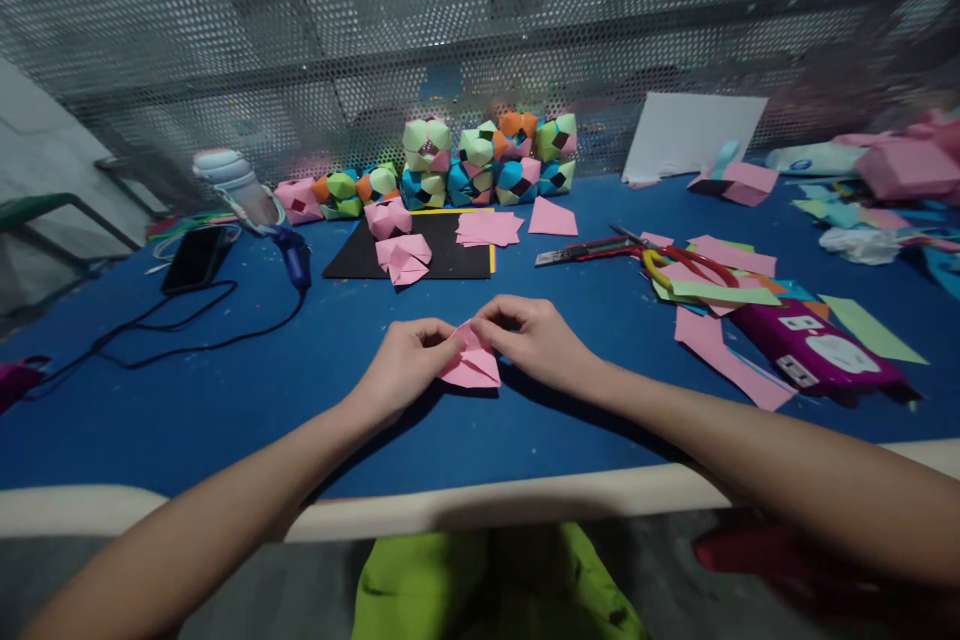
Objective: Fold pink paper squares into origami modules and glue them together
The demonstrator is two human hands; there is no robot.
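Note:
A small folded sheet of pink paper [474, 367] is pinched between both hands just above the blue table, near its front edge. My left hand [409, 360] grips its left side, thumb on top. At its upper right edge, my right hand [536, 338] is closed on the paper between thumb and fingers. Folded flaps show on the paper's lower part; the fingers cover its upper corners. Beyond the hands, a folded pink paper piece [405, 258] lies on a black sheet [450, 263], near a stack of pink paper squares [489, 228].
Several colourful paper balls [472, 165] stand stacked at the back. A box cutter [585, 250], scissors [682, 265], paper scraps and a purple case [817, 345] lie right. Left are a phone [196, 258], a cable and a bottle [238, 185].

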